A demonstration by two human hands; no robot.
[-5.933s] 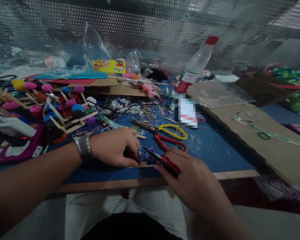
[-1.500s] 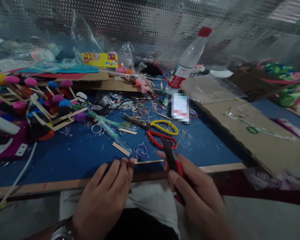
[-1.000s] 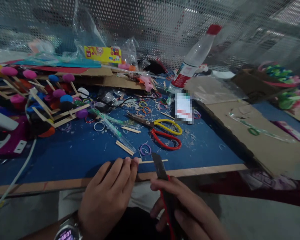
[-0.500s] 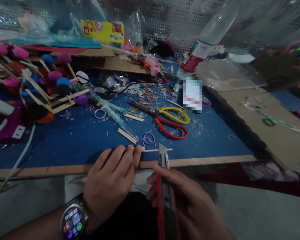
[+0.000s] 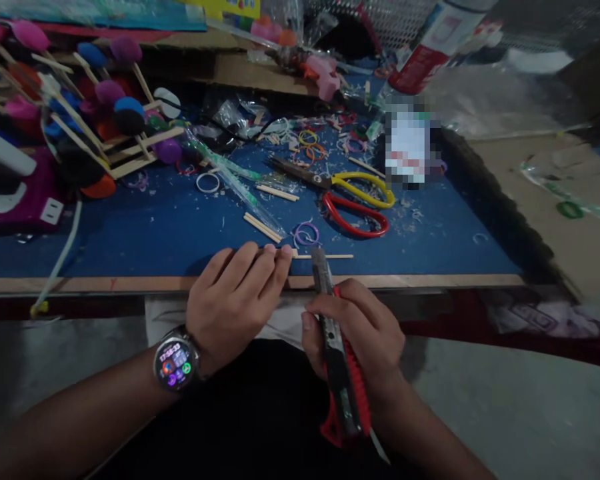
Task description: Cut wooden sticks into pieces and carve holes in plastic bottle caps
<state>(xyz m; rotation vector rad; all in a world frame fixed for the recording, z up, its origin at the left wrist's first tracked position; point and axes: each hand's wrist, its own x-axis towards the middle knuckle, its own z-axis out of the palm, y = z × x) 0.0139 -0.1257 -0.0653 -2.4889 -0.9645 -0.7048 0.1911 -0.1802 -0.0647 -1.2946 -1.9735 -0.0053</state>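
Observation:
My left hand (image 5: 240, 293) presses down at the front edge of the blue tabletop, fingers together over thin wooden sticks. One thin stick (image 5: 335, 256) pokes out to the right from under its fingertips. My right hand (image 5: 360, 327) is closed round a red and black utility knife (image 5: 341, 373), its blade pointing up and away, the tip over or against that stick; contact cannot be made out. Just beyond lie a purple rubber band (image 5: 306, 233) and a pair of short sticks (image 5: 263, 228). Scissors (image 5: 325, 183) with one yellow and one red handle rest open farther back.
At the left stand stick frames with coloured foam balls (image 5: 129, 115) beside a purple and white device (image 5: 25, 190). Rubber bands (image 5: 310, 153) and scraps litter the back. A bottle (image 5: 425, 60) leans behind a blurred-out item (image 5: 407, 147). Cardboard (image 5: 535, 187) covers the right side.
The view has tilted down, so the table sits higher in it. My right hand has shifted the knife, its blade tip now close over the stick. My left hand stays on the sticks.

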